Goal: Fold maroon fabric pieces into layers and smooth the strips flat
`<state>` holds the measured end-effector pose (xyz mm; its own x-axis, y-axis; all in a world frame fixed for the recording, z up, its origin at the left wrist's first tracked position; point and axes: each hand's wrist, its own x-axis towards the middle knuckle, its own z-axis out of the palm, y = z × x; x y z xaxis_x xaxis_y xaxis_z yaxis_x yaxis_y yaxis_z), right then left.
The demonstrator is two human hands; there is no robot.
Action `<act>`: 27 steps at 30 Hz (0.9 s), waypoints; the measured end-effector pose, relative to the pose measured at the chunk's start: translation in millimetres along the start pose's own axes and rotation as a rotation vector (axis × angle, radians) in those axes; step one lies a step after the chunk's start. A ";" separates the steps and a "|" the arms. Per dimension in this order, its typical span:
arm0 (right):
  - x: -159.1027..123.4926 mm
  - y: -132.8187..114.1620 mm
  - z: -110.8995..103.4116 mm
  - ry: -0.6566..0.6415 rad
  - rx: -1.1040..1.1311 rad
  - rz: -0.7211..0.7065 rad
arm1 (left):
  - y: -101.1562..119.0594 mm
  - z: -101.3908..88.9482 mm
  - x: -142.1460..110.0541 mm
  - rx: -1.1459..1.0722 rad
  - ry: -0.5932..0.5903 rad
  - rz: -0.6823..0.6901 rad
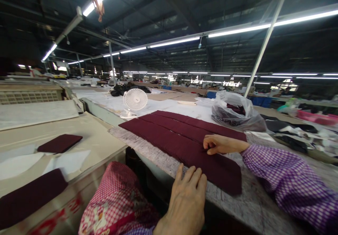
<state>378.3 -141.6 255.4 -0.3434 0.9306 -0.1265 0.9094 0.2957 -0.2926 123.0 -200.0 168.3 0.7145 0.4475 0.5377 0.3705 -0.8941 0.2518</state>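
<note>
Long strips of maroon fabric [169,133] lie side by side on a grey felt-like mat at the table's edge. My left hand [188,196] rests at the near edge of the closest strip, palm down, with its fingers stretched out and slightly apart. Over the middle of the strips, my right hand [219,144] has its thumb and fingertips drawn together against the cloth, where a small crease shows. What sits between those fingertips, if anything, is too small to make out.
A small white fan [135,99] stands behind the strips. At the back right sits a clear plastic bag [235,112] with dark cloth inside. On the lower table [97,122] to the left lie more maroon pieces [60,143] and white sheets. A pink basin [317,117] is far right.
</note>
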 end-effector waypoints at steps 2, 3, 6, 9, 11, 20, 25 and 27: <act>-0.8 -1.3 -0.8 -0.014 0.020 0.012 | -1.3 2.0 -1.0 0.010 0.016 0.013; -1.5 -1.5 -1.4 -0.027 0.036 0.023 | -1.9 2.8 -1.5 0.015 0.024 0.021; -4.6 0.5 -3.1 -0.067 0.087 0.061 | -2.9 3.7 -2.3 0.030 0.036 0.035; -6.9 5.7 -3.7 -0.098 0.118 0.079 | -2.4 4.0 -2.3 0.041 0.030 0.037; -7.5 9.4 -3.5 -0.101 0.127 0.083 | -1.7 5.0 -2.8 0.044 0.042 0.040; -6.2 9.8 -3.2 -0.091 0.105 0.071 | 3.1 10.4 -5.1 0.065 0.142 0.072; -6.9 -0.7 -6.1 -0.076 0.052 0.038 | 2.3 14.8 -0.2 0.071 0.198 0.069; -7.5 -4.7 -6.7 -0.076 0.045 0.025 | 2.7 16.0 0.9 0.070 0.213 0.065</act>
<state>378.2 -148.5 264.0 -0.3393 0.9180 -0.2055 0.9070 0.2613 -0.3302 134.1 -201.7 156.5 0.5996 0.3678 0.7108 0.3728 -0.9142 0.1586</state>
